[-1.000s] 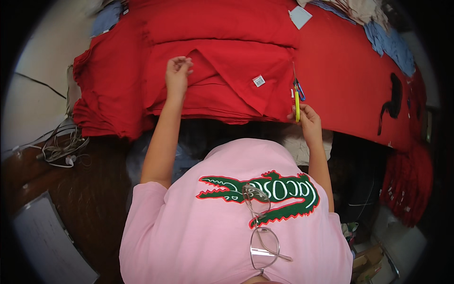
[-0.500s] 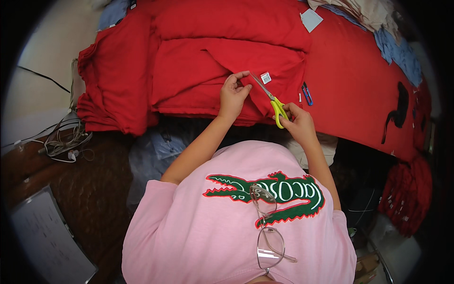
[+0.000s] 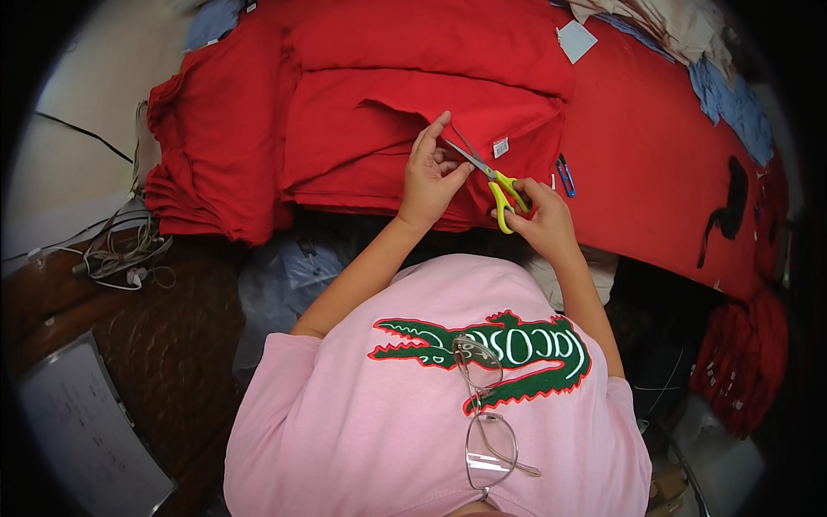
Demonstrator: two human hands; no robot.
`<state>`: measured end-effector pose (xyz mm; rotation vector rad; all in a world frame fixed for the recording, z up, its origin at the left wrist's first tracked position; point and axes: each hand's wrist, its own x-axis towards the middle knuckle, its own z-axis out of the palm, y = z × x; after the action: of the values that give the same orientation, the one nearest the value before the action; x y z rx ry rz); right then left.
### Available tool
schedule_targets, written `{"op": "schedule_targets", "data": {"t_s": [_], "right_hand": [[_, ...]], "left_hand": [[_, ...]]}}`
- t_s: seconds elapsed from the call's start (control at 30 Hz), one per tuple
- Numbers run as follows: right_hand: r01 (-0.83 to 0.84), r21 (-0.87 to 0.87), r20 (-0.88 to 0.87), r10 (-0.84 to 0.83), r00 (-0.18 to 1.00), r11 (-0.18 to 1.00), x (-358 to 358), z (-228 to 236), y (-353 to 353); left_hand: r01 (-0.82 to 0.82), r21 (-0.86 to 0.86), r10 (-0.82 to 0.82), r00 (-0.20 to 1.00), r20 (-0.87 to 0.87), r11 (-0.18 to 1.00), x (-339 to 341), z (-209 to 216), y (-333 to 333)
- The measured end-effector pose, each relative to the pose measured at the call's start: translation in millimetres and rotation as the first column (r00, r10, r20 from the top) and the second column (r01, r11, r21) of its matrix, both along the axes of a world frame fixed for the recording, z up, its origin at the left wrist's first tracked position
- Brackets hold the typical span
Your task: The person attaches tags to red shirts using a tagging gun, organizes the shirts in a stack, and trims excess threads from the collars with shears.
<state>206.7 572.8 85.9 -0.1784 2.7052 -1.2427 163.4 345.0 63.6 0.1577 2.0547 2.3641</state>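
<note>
My right hand (image 3: 546,217) grips a pair of scissors (image 3: 498,207) by its yellow-green handles, thumb and fingers in the loops. The blades are spread apart and point up and left, their tips by the fingers of my left hand (image 3: 426,181). That hand is pinched on the edge of a red garment (image 3: 362,151), its index finger reaching upward along the cloth. How much fabric lies between the fingers is partly hidden. A small white label (image 3: 500,148) shows on the red cloth just right of the blades.
More folded red garments (image 3: 211,129) are piled on the left. A blue cutter (image 3: 565,176), a white card (image 3: 575,40) and a black strap (image 3: 729,207) lie on the red cloth to the right. Tangled cables (image 3: 121,250) are at far left; bundled red cloth (image 3: 739,366) hangs at right.
The scissors have opened wider, their handles now further apart. My left index finger has stretched upward, and its thumb has shifted right, nearer the blades. The view has shifted slightly.
</note>
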Motion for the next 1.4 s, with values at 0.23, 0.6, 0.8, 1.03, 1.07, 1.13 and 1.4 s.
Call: {"op": "schedule_targets", "data": {"t_s": [0.23, 0.6, 0.8, 1.03, 1.07, 1.13, 1.4], "right_hand": [[0.002, -0.139, 0.114, 0.014, 0.993, 0.99, -3.1, -13.4, 1.4], [-0.02, -0.133, -0.044, 0.014, 0.999, 0.991, 2.6, -17.6, -0.2], [-0.057, -0.131, 0.099, 0.07, 0.993, 0.99, -9.2, -5.4, -4.4], [-0.064, -0.116, 0.039, 0.069, 0.997, 0.991, -8.8, -15.5, -3.0], [-0.053, -0.116, 0.041, 0.058, 0.997, 0.992, -7.3, -19.2, -2.7], [-0.031, -0.154, 0.067, 0.042, 0.997, 0.988, -5.6, -25.4, -1.9], [-0.069, -0.13, 0.043, 0.075, 0.996, 0.989, -7.2, -19.9, -1.3]], "left_hand": [[-0.044, 0.056, 0.045, 0.999, -0.011, 0.997, -0.6, -4.2, -3.7], [-0.143, 0.096, 0.144, 0.99, -0.009, 0.985, -3.8, -11.9, -6.9], [-0.078, 0.161, 0.077, 0.997, 0.012, 0.984, 5.6, 1.1, -4.6], [-0.091, 0.176, 0.088, 0.996, 0.025, 0.98, 10.0, 1.4, -6.2], [-0.096, 0.189, 0.092, 0.995, 0.034, 0.977, 9.7, 0.1, -6.7], [-0.112, 0.175, 0.107, 0.994, 0.037, 0.978, 9.5, -0.6, -7.2], [-0.191, 0.111, 0.187, 0.981, 0.045, 0.975, 2.6, -16.7, -13.5]]}}
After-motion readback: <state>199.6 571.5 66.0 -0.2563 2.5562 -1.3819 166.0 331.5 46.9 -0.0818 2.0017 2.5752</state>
